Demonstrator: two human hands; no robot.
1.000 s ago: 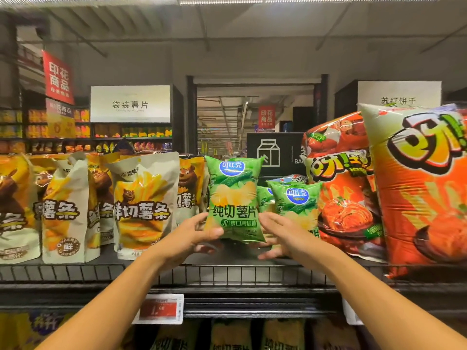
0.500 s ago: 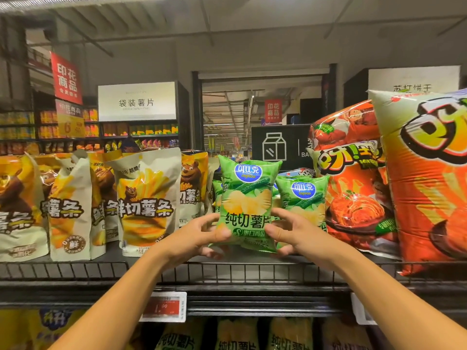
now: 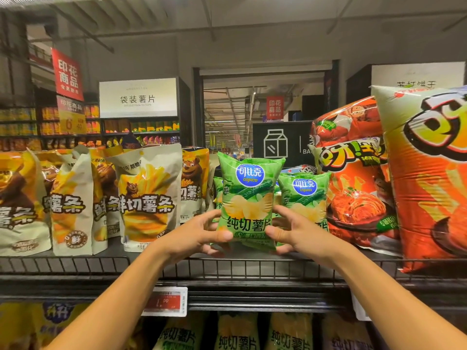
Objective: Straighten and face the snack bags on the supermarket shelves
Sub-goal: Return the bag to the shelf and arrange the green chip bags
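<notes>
From the head camera, looking forward and down at a supermarket shelf (image 3: pixel 63 266) with a low wire rail along its front edge, two bare forearms reached in from below.

The left hand (image 3: pixel 194 236) and the right hand (image 3: pixel 294 234) gripped a green chip bag (image 3: pixel 249 200) by its lower sides, thumbs pressed on the front and fingers curled behind. The bag stood upright with its front facing the camera, its bottom at the shelf surface just behind the rail; whether it fully rested there could not be told. It was puffy and glossy, with a blue round "copico" logo near the top, cucumber slices and pale crisps in the middle, and white Chinese lettering low down.

Just behind it to the right stood a second green bag (image 3: pixel 305 195) of the same design, also upright. Left of the hands, a row of cream and yellow fry bags (image 3: pixel 146 198) with a cartoon bear stood somewhat unevenly. To the right leaned large orange snack bags (image 3: pixel 353 193), one very close to the camera.

A red and white price tag (image 3: pixel 165 301) hung on the shelf edge, and the bags on the shelf below looked blurred.
</notes>
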